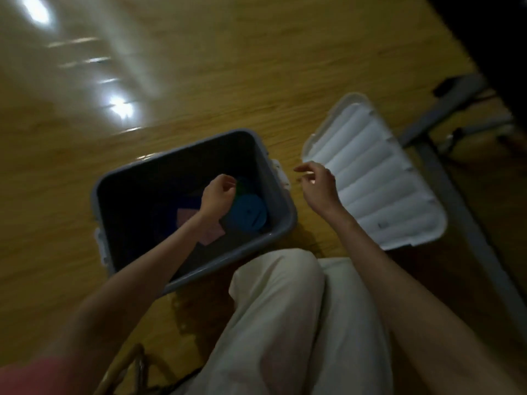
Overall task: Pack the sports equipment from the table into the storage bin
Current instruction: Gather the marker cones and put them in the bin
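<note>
Inside grey bin (281, 201), contents dim; left hand (218, 195) curled, grip unclear; right hand (318, 185) loose, empty.

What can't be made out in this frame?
- Head view: whether the left hand holds anything; curled fingers face away, inside the dim grey bin.
- Dark items beside the blue disc and pink sheet: lost in shadow.
- The table: cut off at the top right edge.
</note>
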